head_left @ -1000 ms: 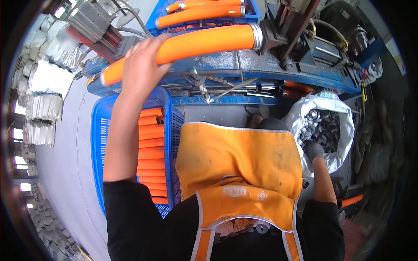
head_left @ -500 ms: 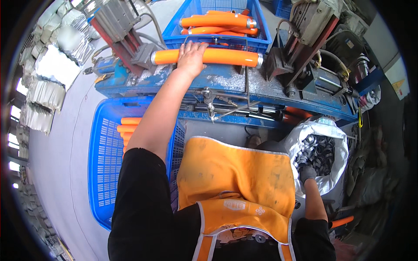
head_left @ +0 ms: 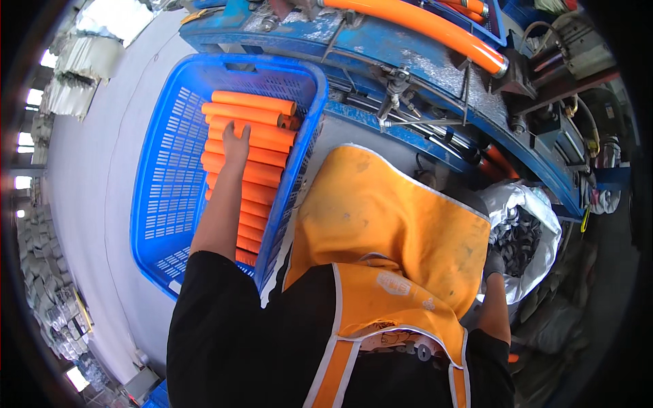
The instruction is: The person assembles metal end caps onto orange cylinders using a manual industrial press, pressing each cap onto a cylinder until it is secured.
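Over a stack of orange tubes (head_left: 255, 155) in a blue plastic basket (head_left: 153, 204), my left hand (head_left: 236, 144) reaches down with thumb and fingers apart. It is at or just above the upper tubes; whether it touches them I cannot make out. My right hand (head_left: 494, 263), in a dark glove, is at the near edge of a white sack (head_left: 546, 248) full of dark grey band-like rings (head_left: 515, 241). Its fingers are hidden there. A longer orange tube (head_left: 422, 30) with a metal ring on its right end lies across the blue workbench (head_left: 371, 42).
A machine (head_left: 568, 64) with metal blocks stands at the bench's right end. Rods and a metal valve fitting (head_left: 394, 88) stick out along the bench front. Behind the bench, another blue basket (head_left: 498, 30) holds orange tubes. An orange apron (head_left: 388, 217) covers my lap.
My left hand has left the tube on the bench and moved down and left into the basket. The view has turned left. My right hand stays by the sack.
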`<state>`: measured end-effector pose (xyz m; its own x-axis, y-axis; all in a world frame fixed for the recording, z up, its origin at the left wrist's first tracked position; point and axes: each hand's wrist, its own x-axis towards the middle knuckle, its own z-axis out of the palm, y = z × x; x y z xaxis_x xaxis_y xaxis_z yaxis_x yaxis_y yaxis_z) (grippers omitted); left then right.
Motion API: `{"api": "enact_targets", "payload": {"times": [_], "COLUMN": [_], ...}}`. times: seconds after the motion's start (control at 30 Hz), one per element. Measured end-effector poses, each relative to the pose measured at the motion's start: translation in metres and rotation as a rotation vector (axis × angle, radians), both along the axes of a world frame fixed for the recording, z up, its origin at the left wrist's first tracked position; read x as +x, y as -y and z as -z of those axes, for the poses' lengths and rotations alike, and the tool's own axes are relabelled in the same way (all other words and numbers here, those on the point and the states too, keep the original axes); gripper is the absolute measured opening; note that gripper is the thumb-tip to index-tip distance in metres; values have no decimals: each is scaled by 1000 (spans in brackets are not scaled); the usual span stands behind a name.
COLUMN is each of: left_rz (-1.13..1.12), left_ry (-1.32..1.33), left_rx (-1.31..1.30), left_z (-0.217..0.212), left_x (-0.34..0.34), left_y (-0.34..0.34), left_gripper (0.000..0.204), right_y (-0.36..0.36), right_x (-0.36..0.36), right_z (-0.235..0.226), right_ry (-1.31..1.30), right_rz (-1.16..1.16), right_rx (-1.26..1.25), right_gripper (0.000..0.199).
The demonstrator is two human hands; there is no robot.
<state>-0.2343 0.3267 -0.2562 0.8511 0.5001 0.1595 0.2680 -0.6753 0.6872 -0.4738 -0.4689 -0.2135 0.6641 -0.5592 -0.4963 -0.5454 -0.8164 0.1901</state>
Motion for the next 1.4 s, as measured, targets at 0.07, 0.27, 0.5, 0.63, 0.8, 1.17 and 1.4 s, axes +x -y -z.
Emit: {"api": "enact_targets", "payload": {"times": [0.07, 0.27, 0.5, 0.63, 0.8, 1.17, 1.4], "left_rz": [-243, -684, -756, -624, -502, 452, 1176], "left_ry": [-148, -402, -335, -329, -26, 323, -68], "left_rx": [-331, -1184, -1358, -1543, -1888, -937, 66], "left_z": [39, 121, 191, 191, 110, -193, -269], "left_x": [-30, -43, -65, -63, -38, -15, -70], "left_y": [-14, -4, -11, -12, 23, 82, 244], "left_gripper": [73, 58, 50, 51, 56, 53, 58], "right_y": [5, 33, 22, 76, 33, -62, -173], "right_x": [-1, -20, -18, -42, -11, 52, 59], "right_z": [4, 18, 3, 47, 27, -119, -206], "right_ry": [-6, 164, 510, 574, 1264, 1310, 998], "right_rz": [-38, -78, -22, -66, 870, 581, -231], "right_rx": [27, 131, 95, 119, 1157, 2000, 1019], "right_gripper": [56, 52, 44, 43, 41, 37, 69]}}
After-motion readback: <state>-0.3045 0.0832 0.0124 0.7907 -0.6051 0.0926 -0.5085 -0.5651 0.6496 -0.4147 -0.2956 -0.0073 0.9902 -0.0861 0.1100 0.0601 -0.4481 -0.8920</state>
